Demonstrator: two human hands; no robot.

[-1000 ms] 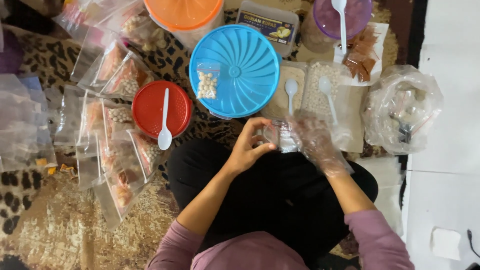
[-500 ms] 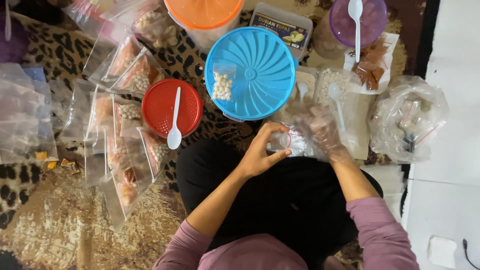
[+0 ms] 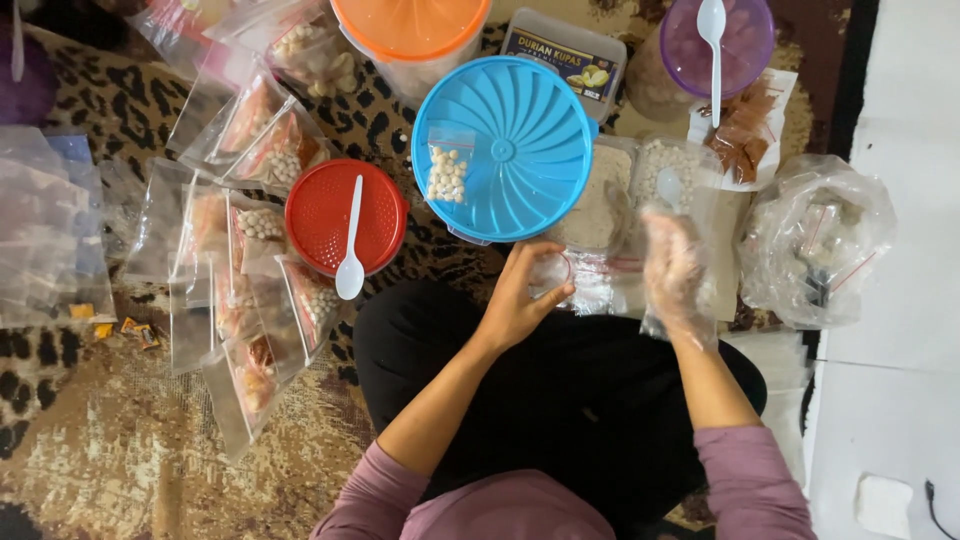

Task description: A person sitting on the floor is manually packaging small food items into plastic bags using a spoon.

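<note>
The left hand (image 3: 515, 300) pinched a small clear zip bag (image 3: 555, 272) just below the blue lid (image 3: 505, 145). The gloved right hand (image 3: 675, 265) hung released beside the bag. Filling seemed in hand; next, the bag's mouth wanted holding wide.

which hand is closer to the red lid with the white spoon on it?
Left. The left hand sits right of the red lid, pinching a small clear bag, with patterned rug between them. The gloved right hand is farther right, beyond the blue lid.
</note>
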